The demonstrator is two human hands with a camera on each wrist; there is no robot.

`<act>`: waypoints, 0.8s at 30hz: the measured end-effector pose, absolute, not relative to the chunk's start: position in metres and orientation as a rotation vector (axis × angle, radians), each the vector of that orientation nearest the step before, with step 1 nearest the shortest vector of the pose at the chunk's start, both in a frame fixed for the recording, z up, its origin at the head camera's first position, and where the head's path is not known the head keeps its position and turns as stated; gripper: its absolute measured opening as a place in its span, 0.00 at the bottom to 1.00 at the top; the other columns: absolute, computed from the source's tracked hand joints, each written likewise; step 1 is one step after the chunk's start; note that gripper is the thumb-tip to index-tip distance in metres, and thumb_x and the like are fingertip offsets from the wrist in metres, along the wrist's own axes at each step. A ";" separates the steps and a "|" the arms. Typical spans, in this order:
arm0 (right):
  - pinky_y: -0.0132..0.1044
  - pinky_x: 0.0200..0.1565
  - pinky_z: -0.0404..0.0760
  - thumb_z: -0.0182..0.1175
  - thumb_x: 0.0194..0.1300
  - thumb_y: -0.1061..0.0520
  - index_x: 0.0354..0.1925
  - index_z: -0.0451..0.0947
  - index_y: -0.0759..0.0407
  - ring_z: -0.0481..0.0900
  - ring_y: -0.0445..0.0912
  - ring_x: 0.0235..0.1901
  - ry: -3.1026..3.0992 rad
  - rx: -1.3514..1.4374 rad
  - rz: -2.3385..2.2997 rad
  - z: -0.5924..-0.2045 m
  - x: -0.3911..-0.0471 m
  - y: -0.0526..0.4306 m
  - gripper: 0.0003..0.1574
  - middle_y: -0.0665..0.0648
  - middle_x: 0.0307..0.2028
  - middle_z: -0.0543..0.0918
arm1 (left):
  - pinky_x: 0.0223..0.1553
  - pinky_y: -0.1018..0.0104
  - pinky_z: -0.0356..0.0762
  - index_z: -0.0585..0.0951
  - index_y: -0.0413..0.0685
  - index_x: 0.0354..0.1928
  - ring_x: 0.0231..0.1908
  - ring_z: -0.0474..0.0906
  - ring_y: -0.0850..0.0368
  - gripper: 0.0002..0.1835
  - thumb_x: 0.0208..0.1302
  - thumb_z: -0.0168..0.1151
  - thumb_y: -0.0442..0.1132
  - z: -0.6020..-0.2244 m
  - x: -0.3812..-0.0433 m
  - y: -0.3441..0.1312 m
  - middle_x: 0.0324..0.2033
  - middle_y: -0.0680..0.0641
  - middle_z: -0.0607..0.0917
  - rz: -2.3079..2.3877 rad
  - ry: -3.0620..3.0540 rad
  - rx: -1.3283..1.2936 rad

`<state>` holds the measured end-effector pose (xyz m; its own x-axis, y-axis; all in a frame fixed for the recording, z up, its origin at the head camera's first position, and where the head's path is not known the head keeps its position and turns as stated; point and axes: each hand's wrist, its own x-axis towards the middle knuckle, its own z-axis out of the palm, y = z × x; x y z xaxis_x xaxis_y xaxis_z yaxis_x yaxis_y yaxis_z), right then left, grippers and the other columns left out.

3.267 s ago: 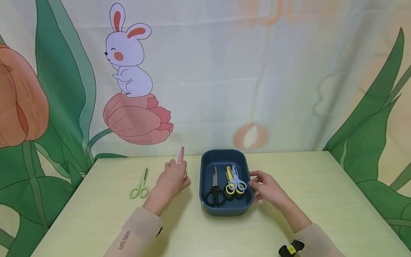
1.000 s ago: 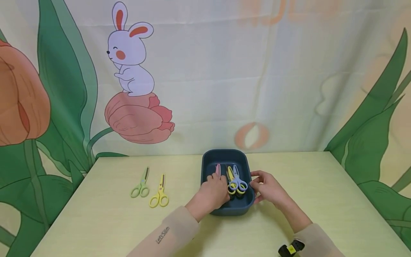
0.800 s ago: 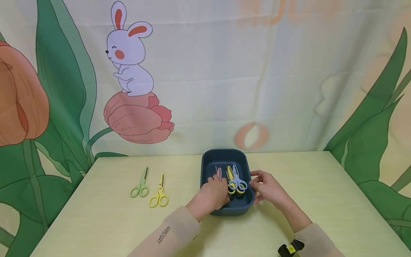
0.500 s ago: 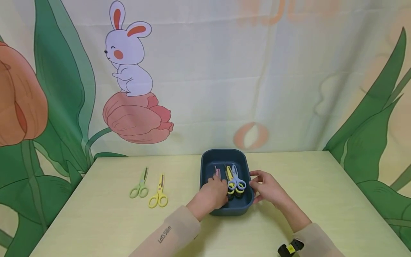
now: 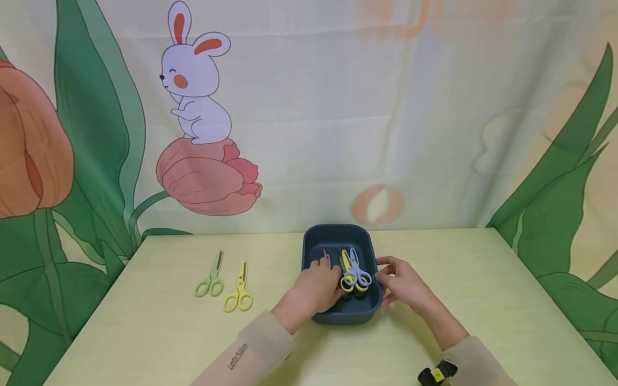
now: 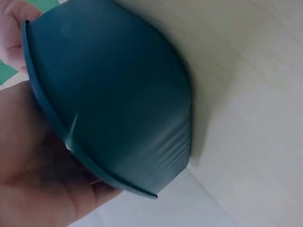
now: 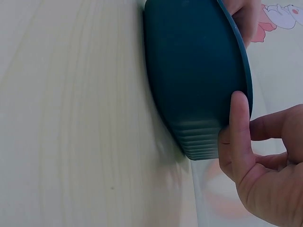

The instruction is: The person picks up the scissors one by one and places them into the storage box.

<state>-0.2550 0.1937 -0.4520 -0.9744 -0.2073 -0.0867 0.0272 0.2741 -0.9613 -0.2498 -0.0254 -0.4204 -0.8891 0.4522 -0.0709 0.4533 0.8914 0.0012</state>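
Observation:
A dark blue bin (image 5: 338,229) stands mid-table. My left hand (image 5: 318,281) reaches into its left half, fingers curled over the pink scissors (image 5: 326,260), of which only the tip shows past them. Black scissors under that hand are hidden. Lilac scissors (image 5: 356,272) and yellow scissors (image 5: 345,261) lie in the bin's right half. My right hand (image 5: 398,281) grips the right rim, thumb (image 7: 239,123) against the bin wall (image 7: 194,71). The left wrist view shows only my palm (image 6: 33,179) and the bin's outside (image 6: 118,94).
On the table left of the bin lie green scissors (image 5: 211,279) and yellow scissors (image 5: 238,289), side by side with blades pointing away from me. A cartoon backdrop hangs along the table's far edge (image 5: 318,231). Bare tabletop lies right of the bin.
The left hand carried the pink scissors from the table's left side into the bin and over the last second lowered them, drawing back slightly. Yellow scissors now lie beside the green ones. The right hand stayed.

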 end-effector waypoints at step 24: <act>0.43 0.26 0.87 0.52 0.74 0.67 0.69 0.63 0.76 0.82 0.50 0.31 2.345 -0.143 -1.773 -0.452 -0.256 0.193 0.29 0.67 0.42 0.76 | 0.63 0.48 0.73 0.82 0.47 0.59 0.61 0.69 0.44 0.18 0.73 0.64 0.47 -0.413 -0.245 -0.086 0.60 0.40 0.75 0.539 3.022 1.024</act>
